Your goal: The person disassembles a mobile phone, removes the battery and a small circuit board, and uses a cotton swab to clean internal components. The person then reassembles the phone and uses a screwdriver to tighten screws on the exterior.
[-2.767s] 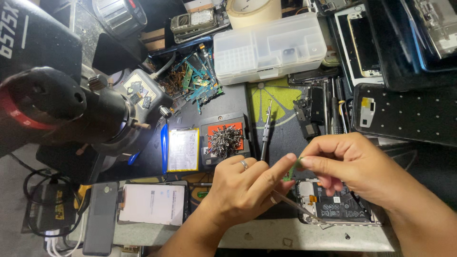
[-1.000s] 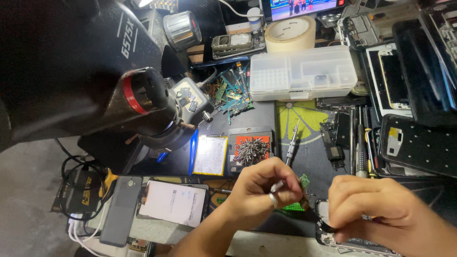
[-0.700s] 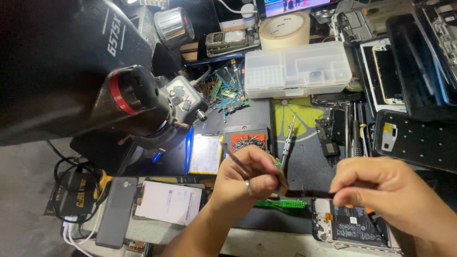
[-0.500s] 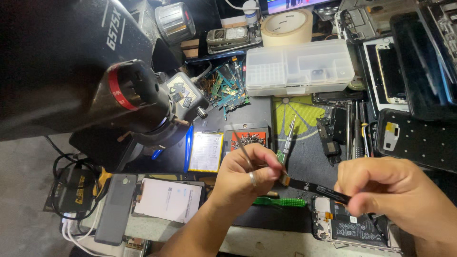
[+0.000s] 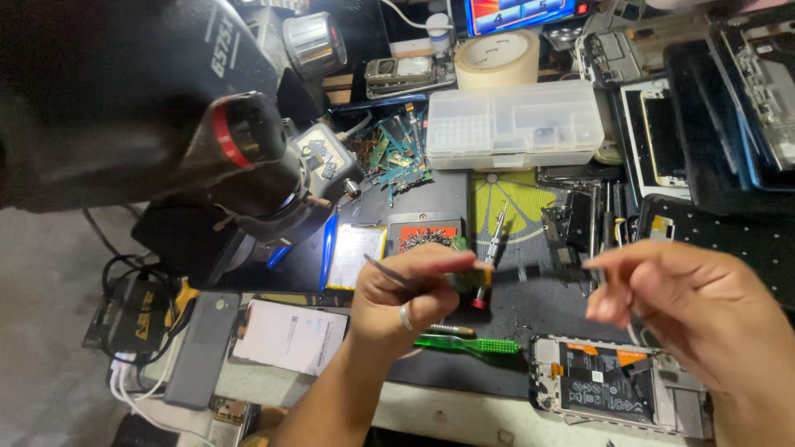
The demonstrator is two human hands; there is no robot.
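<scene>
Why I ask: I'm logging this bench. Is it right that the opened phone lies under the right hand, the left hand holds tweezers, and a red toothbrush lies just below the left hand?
Not quite. In the head view the toothbrush is green, not red. The rest stands: the opened phone lies under the right hand, and the left hand holds tweezers.

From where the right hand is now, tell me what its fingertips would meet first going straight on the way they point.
The right hand points its fingertips leftward, toward the small green part pinched in the left hand. That part looks like the first thing met, though depth between them is unclear from one view.
</scene>
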